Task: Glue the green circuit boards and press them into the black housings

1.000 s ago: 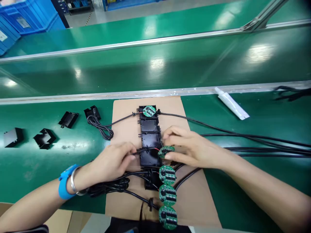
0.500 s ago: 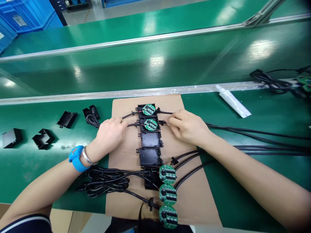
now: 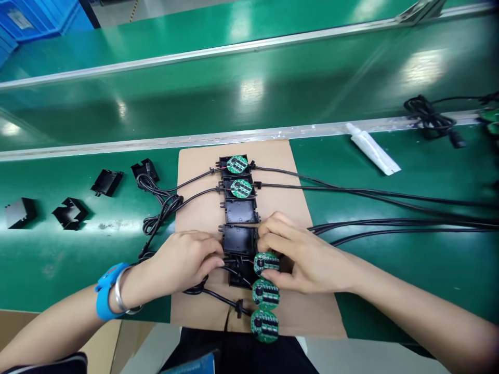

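My right hand (image 3: 302, 254) is closed at the uppermost of three round green circuit boards (image 3: 266, 264) stacked at the near end, thumb on the board's lower edge, other fingers curled above it. Opposite, my left hand (image 3: 195, 259) pinches a black cable (image 3: 231, 263) leading toward that board; its fingertips are partly hidden. Between the hands lies a bare black plastic case (image 3: 239, 239). Beyond it, another bare case (image 3: 240, 211) and two cases holding round boards (image 3: 241, 188) form a column on a cardboard sheet (image 3: 202, 192). Cables leave these boards on both sides.
Loose black cases (image 3: 107, 183) lie on the green bench at the left, beside coiled cable (image 3: 161, 208). A white tube (image 3: 373, 148) lies at the back right, near another cable coil (image 3: 429, 117). Long cables (image 3: 390, 193) run off to the right.
Both hands have left the cables of the second boarded case and come nearer to me. The right has closed at the upper stacked board, the left on its cable.
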`<control>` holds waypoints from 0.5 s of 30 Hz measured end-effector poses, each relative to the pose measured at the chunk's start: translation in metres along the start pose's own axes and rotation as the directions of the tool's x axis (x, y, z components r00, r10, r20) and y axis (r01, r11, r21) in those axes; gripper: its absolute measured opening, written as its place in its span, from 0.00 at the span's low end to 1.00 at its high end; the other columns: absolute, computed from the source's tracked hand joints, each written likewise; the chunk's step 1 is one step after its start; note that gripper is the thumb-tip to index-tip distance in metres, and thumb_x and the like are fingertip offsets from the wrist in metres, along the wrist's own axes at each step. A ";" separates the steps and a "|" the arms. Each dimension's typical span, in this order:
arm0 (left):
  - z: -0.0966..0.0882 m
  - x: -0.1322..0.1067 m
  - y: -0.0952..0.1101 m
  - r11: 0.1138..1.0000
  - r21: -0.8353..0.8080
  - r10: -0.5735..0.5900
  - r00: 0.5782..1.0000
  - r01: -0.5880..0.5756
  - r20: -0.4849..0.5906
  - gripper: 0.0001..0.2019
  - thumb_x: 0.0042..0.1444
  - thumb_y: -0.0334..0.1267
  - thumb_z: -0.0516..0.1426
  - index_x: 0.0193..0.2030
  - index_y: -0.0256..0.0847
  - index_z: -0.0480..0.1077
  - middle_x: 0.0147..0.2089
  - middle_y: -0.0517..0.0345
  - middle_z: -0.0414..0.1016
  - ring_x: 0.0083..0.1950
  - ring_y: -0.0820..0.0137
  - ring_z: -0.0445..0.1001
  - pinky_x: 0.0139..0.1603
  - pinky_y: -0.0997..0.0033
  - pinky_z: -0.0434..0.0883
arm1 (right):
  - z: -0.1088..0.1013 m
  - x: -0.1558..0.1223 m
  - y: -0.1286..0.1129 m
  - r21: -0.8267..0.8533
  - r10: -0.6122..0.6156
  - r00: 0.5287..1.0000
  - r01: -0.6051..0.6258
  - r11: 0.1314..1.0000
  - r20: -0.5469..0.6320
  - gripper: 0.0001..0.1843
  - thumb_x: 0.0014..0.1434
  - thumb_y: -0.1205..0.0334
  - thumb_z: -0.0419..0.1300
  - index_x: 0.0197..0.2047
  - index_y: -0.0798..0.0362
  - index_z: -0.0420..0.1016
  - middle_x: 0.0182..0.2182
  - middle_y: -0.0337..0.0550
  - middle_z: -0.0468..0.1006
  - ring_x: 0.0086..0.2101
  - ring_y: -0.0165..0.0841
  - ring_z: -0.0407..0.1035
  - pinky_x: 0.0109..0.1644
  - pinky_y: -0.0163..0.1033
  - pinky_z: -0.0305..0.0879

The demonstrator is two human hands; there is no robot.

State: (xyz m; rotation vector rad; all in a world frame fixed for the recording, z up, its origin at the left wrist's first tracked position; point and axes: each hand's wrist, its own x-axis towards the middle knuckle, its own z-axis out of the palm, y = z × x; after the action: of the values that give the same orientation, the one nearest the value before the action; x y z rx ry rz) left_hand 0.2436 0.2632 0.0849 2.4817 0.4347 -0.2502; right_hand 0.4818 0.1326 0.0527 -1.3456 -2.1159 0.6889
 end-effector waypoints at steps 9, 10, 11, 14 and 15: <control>-0.017 -0.005 0.002 0.997 -0.065 -0.053 0.992 0.046 -0.115 0.07 0.66 0.34 0.51 0.40 0.40 0.70 0.34 0.61 0.76 0.32 0.71 0.73 0.31 0.73 0.64 | -0.016 -0.005 0.008 0.082 0.044 0.999 -0.044 0.996 0.000 0.13 0.62 0.57 0.62 0.40 0.51 0.60 0.39 0.45 0.72 0.37 0.33 0.67 0.38 0.37 0.65; -0.022 -0.004 0.000 0.996 -0.052 -0.086 0.984 0.079 -0.155 0.07 0.66 0.35 0.50 0.39 0.40 0.69 0.32 0.61 0.75 0.30 0.72 0.72 0.30 0.73 0.63 | -0.022 -0.005 0.014 0.083 0.087 0.996 -0.086 0.993 -0.007 0.13 0.63 0.56 0.61 0.43 0.51 0.62 0.40 0.45 0.73 0.35 0.32 0.68 0.35 0.36 0.66; -0.026 -0.001 -0.003 0.993 -0.029 -0.119 0.976 0.116 -0.184 0.08 0.67 0.36 0.50 0.38 0.40 0.68 0.31 0.61 0.75 0.29 0.71 0.72 0.29 0.73 0.62 | -0.026 -0.003 0.020 0.059 0.118 0.993 -0.117 0.991 -0.027 0.12 0.64 0.57 0.60 0.46 0.51 0.63 0.41 0.45 0.75 0.34 0.31 0.70 0.34 0.35 0.66; -0.034 0.013 -0.016 0.964 0.135 -0.198 0.956 0.230 -0.215 0.09 0.67 0.37 0.50 0.38 0.40 0.69 0.33 0.58 0.76 0.32 0.68 0.74 0.30 0.71 0.63 | -0.027 0.004 0.043 -0.114 0.085 0.984 -0.103 0.988 -0.155 0.10 0.67 0.63 0.54 0.51 0.52 0.68 0.44 0.46 0.77 0.39 0.33 0.74 0.40 0.37 0.70; -0.034 0.019 -0.020 0.942 0.208 -0.220 0.954 0.262 -0.204 0.09 0.67 0.37 0.50 0.38 0.40 0.70 0.34 0.57 0.77 0.34 0.65 0.75 0.31 0.69 0.64 | -0.023 0.007 0.051 -0.181 0.043 0.981 -0.079 0.980 -0.191 0.10 0.67 0.64 0.54 0.51 0.53 0.70 0.45 0.47 0.78 0.43 0.35 0.74 0.44 0.39 0.71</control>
State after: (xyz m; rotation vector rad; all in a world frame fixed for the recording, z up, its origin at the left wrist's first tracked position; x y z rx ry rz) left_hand 0.2565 0.3035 0.0966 2.6898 0.8329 -0.1865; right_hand 0.5279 0.1607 0.0369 -1.5181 -2.0361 0.3768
